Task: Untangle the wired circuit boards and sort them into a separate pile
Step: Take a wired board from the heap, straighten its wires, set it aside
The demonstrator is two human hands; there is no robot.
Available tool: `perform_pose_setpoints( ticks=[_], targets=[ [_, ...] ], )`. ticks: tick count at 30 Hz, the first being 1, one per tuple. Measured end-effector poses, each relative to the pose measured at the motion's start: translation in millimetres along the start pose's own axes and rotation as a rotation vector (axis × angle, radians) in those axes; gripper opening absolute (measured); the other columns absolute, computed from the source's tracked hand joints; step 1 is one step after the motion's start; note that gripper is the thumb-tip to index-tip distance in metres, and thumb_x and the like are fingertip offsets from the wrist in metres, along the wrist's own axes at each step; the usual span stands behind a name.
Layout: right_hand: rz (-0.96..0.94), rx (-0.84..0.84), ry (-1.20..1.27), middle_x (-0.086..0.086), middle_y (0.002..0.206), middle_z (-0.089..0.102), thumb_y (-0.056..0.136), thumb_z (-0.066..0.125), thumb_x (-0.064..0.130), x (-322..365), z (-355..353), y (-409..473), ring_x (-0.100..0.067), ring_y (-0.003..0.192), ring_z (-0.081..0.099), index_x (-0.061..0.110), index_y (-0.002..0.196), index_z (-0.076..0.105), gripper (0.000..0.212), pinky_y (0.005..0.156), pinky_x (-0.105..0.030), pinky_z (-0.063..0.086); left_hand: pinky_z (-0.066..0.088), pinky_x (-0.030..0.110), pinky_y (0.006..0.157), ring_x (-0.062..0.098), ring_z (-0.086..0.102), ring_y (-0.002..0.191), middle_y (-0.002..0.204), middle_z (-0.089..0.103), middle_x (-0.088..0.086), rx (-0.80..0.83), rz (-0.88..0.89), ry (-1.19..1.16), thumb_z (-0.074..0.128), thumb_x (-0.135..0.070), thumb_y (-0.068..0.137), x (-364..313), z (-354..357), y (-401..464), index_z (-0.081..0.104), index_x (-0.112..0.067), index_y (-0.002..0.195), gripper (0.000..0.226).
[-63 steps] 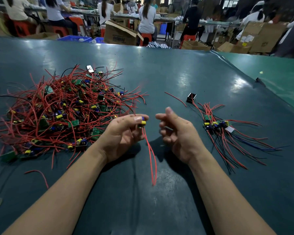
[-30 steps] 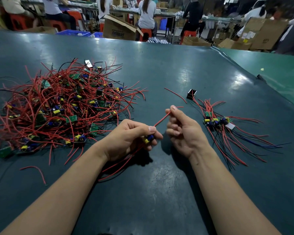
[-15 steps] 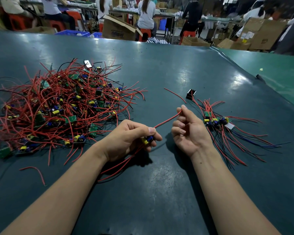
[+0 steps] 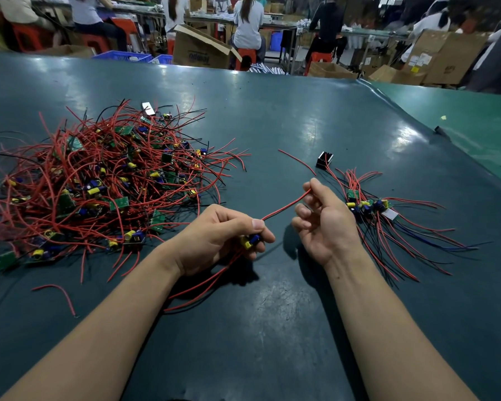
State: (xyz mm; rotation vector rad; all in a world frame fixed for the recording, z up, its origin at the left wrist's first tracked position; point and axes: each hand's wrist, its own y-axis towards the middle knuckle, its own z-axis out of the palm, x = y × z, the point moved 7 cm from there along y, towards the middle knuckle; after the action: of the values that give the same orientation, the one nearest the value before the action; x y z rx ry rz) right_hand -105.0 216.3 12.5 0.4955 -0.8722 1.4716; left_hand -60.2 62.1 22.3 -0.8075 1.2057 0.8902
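Board held over bench centre, one wire stretched between both hands.
Left grip (image 4: pixel 214 238) pinches board (image 4: pixel 250 241); right grip (image 4: pixel 326 218) pinches wire (image 4: pixel 284 208). Tangle (image 4: pixel 98 180) left, pile (image 4: pixel 388 218) right.

Far beyond my fingers I see an open cardboard box (image 4: pixel 200 50), blue crates (image 4: pixel 124 57) (two, side by side) and seated workers (image 4: pixel 247 23) on red stools (image 4: pixel 245 57).

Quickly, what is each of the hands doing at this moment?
Left hand: closed around a small circuit board.
Right hand: pinching the end of that board's red wire.
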Motion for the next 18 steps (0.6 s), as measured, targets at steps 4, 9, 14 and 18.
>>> perform_pose_setpoints(
  ticks=[4, 9, 14, 18],
  targets=[
    [-0.056, -0.038, -0.095, 0.003, 0.052, 0.028, 0.099, 0.049, 0.016, 3, -1, 1, -0.007, 0.034, 0.030, 0.014, 0.068, 0.046, 0.032, 0.033, -0.016, 0.022, 0.051, 0.022, 0.058, 0.013, 0.063, 0.064, 0.068, 0.069, 0.007, 0.012, -0.015, 0.027, 0.062, -0.020, 0.082, 1, -1, 0, 0.078, -0.006, 0.074, 0.023],
    [0.010, 0.080, -0.184, 0.004, 0.060, 0.049, 0.091, 0.055, 0.049, -3, 6, -1, -0.007, 0.039, 0.042, 0.013, 0.089, 0.062, 0.036, 0.033, -0.016, 0.027, 0.051, 0.020, 0.057, 0.012, 0.062, 0.061, 0.066, 0.068, 0.007, -0.049, 0.027, -0.071, 0.066, -0.014, 0.084, 0, -4, 3, 0.077, -0.004, 0.073, 0.018],
    [0.115, 0.386, -0.464, -0.003, 0.067, 0.051, 0.073, 0.069, 0.041, -25, 25, -16, -0.006, 0.044, 0.043, 0.011, 0.088, 0.070, 0.033, 0.034, -0.014, 0.026, 0.050, 0.018, 0.054, 0.010, 0.063, 0.061, 0.069, 0.070, 0.007, -0.131, 0.043, -0.115, 0.060, -0.019, 0.079, -1, -7, 6, 0.077, -0.003, 0.073, 0.024],
    [0.009, 0.368, -0.474, 0.000, 0.053, 0.050, 0.075, 0.072, 0.025, -22, 26, -15, -0.005, 0.041, 0.039, 0.011, 0.072, 0.071, 0.014, 0.035, -0.014, 0.027, 0.050, 0.018, 0.055, 0.010, 0.062, 0.061, 0.067, 0.069, 0.007, -0.132, 0.028, -0.097, 0.061, -0.020, 0.079, 0, -7, 6, 0.077, -0.003, 0.074, 0.024]
  ],
)
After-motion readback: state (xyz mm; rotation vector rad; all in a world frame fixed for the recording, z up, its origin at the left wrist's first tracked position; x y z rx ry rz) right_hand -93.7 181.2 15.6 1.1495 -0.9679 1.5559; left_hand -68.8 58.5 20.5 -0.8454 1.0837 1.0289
